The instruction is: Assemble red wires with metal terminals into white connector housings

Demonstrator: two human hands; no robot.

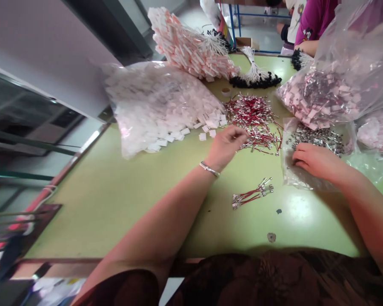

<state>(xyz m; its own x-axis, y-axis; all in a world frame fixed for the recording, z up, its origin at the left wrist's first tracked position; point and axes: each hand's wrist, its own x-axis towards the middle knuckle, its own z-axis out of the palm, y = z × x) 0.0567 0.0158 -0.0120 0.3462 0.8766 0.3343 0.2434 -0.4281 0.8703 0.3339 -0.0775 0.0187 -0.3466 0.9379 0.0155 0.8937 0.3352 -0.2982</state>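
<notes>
My left hand [227,145] is at the near left edge of a pile of short red wires [250,110] with metal ends. Its fingers are pinched together, and whatever they hold is too small to make out. Over an opened-out clear bag [293,176] rests my right hand [317,162], fingers curled closed beside the heap of small metal parts [319,138] on it. Its fingertips hide anything between them. Between my forearms, a small bundle of red wires [252,194] with metal ends lies on the green table [140,191].
A clear bag of white pieces [166,102] spreads at the left, some spilled. Behind it are bundled white-and-orange pieces [191,46] and white wires with black ends [253,74]. A large bag of pinkish pieces [325,93] stands at right. Another person in a purple top [315,21] is beyond.
</notes>
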